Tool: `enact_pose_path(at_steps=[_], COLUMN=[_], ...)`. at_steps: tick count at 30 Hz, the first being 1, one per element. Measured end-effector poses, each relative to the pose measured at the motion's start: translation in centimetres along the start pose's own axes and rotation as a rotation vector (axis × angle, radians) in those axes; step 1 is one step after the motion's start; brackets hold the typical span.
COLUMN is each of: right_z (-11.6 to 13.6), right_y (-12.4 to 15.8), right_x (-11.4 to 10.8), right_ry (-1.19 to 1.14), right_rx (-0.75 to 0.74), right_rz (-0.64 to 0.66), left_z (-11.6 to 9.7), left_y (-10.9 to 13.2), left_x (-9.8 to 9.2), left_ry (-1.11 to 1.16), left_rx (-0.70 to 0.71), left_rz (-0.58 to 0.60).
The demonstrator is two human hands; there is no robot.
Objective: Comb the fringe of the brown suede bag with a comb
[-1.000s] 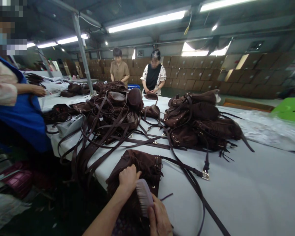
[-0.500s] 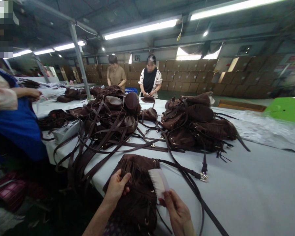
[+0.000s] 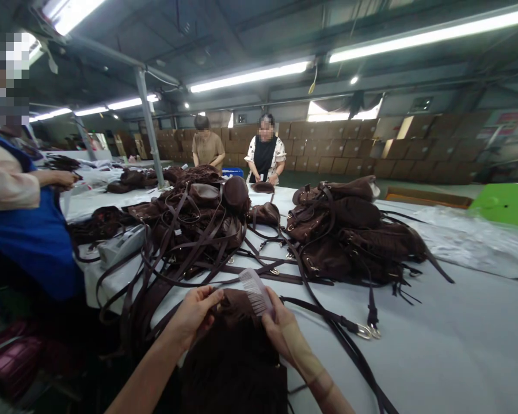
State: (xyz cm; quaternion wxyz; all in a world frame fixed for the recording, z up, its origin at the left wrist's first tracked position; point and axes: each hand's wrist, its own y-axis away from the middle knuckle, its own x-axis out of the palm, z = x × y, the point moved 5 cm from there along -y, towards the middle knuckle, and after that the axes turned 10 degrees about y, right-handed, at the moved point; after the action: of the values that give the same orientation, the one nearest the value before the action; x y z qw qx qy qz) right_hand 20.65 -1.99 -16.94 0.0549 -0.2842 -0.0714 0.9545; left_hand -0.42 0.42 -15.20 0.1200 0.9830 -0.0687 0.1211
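A dark brown fringed bag (image 3: 235, 359) lies at the near edge of the table, right in front of me. My left hand (image 3: 194, 315) is closed in a pinch at the bag's upper left, on what looks like its fringe. Between the thumb and fingers of my right hand (image 3: 280, 328) is a pale, translucent comb (image 3: 255, 290). Its teeth point down and left, over the bag's top edge. From the bag's right side a strap (image 3: 323, 310) with a metal clasp runs across the table.
Brown bags (image 3: 198, 213) with tangled straps are heaped ahead on the left, and another pile of bags (image 3: 345, 230) stands on the right. Clear plastic wrapping (image 3: 479, 230) lies at far right. One person in a blue apron (image 3: 30, 230) stands left; two others work across the white table (image 3: 453, 339).
Both hands have come up relative to the bag, the comb moving up and left to its top edge. The bag's fringe now hangs lower over its front. The view has shifted slightly.
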Motion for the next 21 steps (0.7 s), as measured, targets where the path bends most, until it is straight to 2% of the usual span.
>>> enact_pose_path(at_steps=[6, 11, 14, 19, 21], right_z=[1.8, 2.8, 4.1, 5.9, 6.2], right_y=[-0.5, -1.1, -1.6, -2.0, -1.8], right_x=[1.6, 1.8, 2.2, 4.2, 5.2], right_ry=[0.082, -0.035, -0.196, -0.452, -0.486], right_rx=[-0.038, -0.051, -0.064, 0.062, 0.091], right_rz=[0.179, 0.203, 0.225, 0.223, 0.289], left_z=[-3.9, -7.0, -7.9, -8.1, -9.3], left_y=[-2.8, -4.5, -5.2, -5.1, -4.8], left_x=[1.0, 2.7, 3.9, 7.0, 8.1], left_ry=[-0.121, -0.285, -0.398, -0.523, -0.656], left_rx=[-0.060, -0.092, -0.089, -0.077, 0.038], left_rz=[0.133, 0.175, 0.223, 0.338, 0.367])
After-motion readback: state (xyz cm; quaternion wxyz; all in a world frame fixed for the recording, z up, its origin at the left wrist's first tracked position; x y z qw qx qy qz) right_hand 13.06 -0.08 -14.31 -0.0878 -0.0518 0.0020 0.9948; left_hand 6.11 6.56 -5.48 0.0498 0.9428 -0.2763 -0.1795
